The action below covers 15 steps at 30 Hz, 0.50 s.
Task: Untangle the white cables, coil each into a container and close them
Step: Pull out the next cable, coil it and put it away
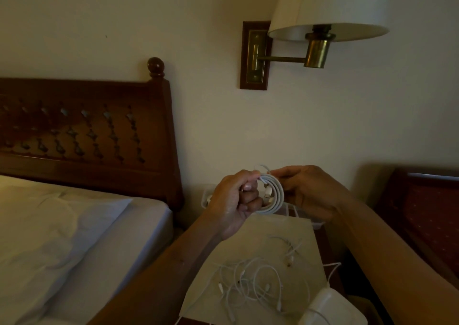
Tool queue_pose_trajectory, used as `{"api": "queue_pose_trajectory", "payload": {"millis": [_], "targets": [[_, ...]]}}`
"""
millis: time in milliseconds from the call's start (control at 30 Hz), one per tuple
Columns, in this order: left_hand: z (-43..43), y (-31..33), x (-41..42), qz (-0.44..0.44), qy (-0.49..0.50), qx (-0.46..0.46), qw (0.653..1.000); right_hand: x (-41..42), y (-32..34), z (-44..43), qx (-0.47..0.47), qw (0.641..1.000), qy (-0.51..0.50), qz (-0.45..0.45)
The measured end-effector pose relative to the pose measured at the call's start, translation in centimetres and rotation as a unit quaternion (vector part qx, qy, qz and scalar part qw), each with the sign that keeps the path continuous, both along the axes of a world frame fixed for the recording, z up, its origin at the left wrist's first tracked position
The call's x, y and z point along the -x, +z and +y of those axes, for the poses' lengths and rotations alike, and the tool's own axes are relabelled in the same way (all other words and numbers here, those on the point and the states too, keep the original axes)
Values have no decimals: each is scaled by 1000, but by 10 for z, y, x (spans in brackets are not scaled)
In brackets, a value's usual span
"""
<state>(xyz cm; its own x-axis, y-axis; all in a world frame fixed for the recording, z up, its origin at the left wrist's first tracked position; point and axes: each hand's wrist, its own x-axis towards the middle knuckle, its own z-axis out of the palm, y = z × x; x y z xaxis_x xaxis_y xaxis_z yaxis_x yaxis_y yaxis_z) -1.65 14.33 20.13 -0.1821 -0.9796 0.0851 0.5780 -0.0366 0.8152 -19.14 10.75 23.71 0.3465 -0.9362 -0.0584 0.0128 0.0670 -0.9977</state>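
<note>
I hold a coiled white cable (273, 192) up in front of the wall, above the bedside table. My left hand (236, 203) grips the coil's left side with curled fingers. My right hand (308, 193) pinches the coil's top right, where a loose cable end sticks up. Below, a tangle of thin white cables (255, 285) lies on a pale cloth (250, 237) spread over the table. Clear plastic containers (298, 211) stand behind my hands, mostly hidden. A white lid or container (332, 307) sits at the cloth's near right corner.
A bed with white sheets (74, 237) and a dark wooden headboard (87, 131) lies to the left. A brass wall lamp (318, 26) with a white shade hangs above. A red upholstered chair (427, 220) stands at the right.
</note>
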Motion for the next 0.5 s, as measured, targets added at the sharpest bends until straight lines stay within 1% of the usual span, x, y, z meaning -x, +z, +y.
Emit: {"api": "queue_pose_trajectory", "payload": {"millis": [100, 167, 233, 300, 367, 433, 500], "targets": [[-2, 0, -1, -14, -2, 5, 1000, 2, -2, 5, -27, 999, 22, 5], [-4, 1, -3, -25, 13, 12, 1000, 3, -4, 12, -34, 998, 43, -21], [-5, 2, -4, -41, 29, 16, 999, 3, -5, 20, -13, 996, 67, -53], [-6, 2, -3, -59, 38, 15, 997, -1, -9, 28, 37, 995, 70, -56], [-5, 2, -1, -82, 43, 19, 996, -6, -14, 35, 110, 993, 27, -16], [-2, 3, 1, -104, 47, 25, 993, -11, -21, 40, 204, 978, -25, 29], [0, 4, 3, -110, 45, 30, 992, -16, -28, 42, 275, 958, -80, 25]]}}
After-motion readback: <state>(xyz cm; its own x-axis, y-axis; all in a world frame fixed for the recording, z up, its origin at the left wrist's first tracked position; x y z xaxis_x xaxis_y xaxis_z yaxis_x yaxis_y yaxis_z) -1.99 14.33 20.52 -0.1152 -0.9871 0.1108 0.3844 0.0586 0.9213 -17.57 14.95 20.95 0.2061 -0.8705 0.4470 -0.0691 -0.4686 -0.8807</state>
